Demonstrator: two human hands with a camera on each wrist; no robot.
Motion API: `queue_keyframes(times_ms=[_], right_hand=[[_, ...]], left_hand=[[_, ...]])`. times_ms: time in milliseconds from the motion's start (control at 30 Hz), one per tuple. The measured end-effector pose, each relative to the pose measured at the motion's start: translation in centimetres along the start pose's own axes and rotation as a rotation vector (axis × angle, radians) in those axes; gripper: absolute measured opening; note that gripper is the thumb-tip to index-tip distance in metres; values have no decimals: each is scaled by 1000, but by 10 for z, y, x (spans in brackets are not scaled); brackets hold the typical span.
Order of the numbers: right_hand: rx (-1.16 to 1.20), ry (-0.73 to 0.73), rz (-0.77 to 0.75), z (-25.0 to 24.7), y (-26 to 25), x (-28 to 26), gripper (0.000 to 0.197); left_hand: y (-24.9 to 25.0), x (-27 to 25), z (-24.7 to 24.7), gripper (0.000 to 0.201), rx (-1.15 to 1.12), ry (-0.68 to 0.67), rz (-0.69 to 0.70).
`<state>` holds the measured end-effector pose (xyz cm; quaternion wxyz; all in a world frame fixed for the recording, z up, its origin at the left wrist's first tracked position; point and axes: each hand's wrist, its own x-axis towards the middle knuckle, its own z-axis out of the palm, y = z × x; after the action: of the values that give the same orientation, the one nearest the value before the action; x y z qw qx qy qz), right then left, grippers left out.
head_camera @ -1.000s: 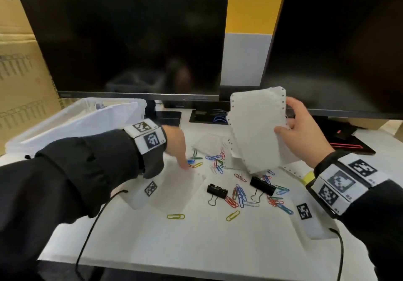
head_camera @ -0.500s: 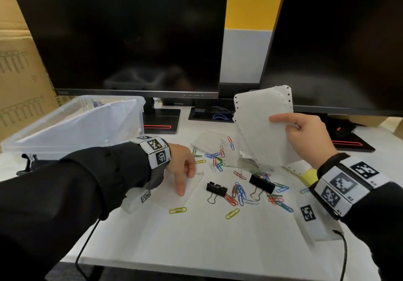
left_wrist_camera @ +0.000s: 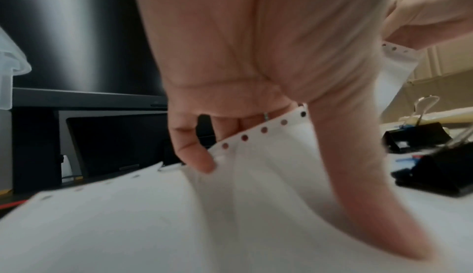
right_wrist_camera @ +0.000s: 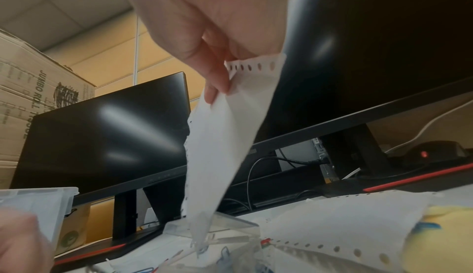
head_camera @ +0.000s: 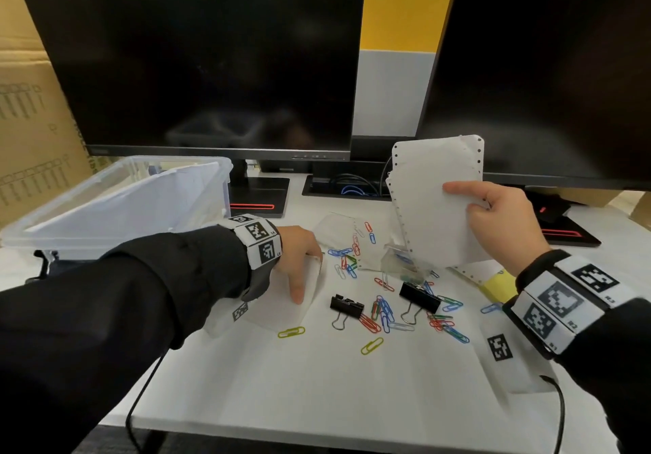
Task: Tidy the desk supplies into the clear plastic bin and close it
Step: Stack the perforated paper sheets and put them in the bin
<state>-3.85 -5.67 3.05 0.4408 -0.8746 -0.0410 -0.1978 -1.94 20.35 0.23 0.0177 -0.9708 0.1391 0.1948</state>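
The left sleeve (head_camera: pixel 123 295) hides the near wall of the bin (head_camera: pixel 116 200), which sits open at the desk's (head_camera: pixel 317 390) back left corner; its contents are hard to make out. The left hand (head_camera: pixel 297 260) curls fingers and thumb around the edge of a punched sheet (left_wrist_camera: pixel 179 216) lying on the desk. The right hand (head_camera: pixel 500 221) pinches another sheet (head_camera: pixel 429 200), held upright above scattered clips (head_camera: pixel 384 309) mid-desk

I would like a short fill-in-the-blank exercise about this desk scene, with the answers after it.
1. The right hand holds a sheet of ____.
2. The two binder clips are ____ in colour.
3. The clear bin stands on the ____ side of the desk.

Answers: paper; black; left
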Motion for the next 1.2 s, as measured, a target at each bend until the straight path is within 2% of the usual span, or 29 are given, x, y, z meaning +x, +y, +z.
queue_keyframes(times_ms=[100,200,300,367,467,600,700,767,800,867,900,933,967,1000,1067,1133,1200], right_hand=[[1,-3,-17,-3,3,1,48],[23,-31,-25,-6,3,2,48],[73,-68,-51,-6,-1,-2,38],[94,-85,-89,-4,-5,-5,31],[218,-136,-108,-1,-17,-14,35],[411,-262,-82,8,-34,-23,30],[349,-219,-40,18,-37,-24,34],[374,-160,-16,24,-36,-25,37],[408,-130,4,26,-36,-25,38],[467,-98,43,30,-33,-26,42],[481,-99,53,32,-30,-27,44],[492,-110,61,33,-28,-27,46],[490,-127,78,33,-25,-26,49],[476,-153,108,32,-21,-25,54],[340,-219,184,29,-9,-23,67],[-60,-267,237,20,9,-18,72],[-487,-277,295,8,30,-13,67]], left_hand=[[-2,-7,-17,36,-72,86,69],[-1,-23,-47,11,-116,286,159],[3,-39,-71,13,-263,491,204],[7,-48,-83,13,-473,586,235],[18,-54,-91,11,-768,732,315],[35,-42,-84,13,-1159,795,385],[46,-31,-71,21,-1368,885,331],[47,-19,-61,42,-1380,912,199],[47,-15,-55,60,-1380,866,128],[43,-10,-46,87,-1417,636,79],[42,-8,-41,84,-1452,508,96],[44,-9,-37,73,-1461,434,127],[46,-11,-35,64,-1412,437,132],[48,-12,-34,60,-1312,508,112],[49,-16,-32,74,-1111,706,69],[47,-20,-33,93,-974,824,82],[42,-23,-31,90,-822,853,117]])
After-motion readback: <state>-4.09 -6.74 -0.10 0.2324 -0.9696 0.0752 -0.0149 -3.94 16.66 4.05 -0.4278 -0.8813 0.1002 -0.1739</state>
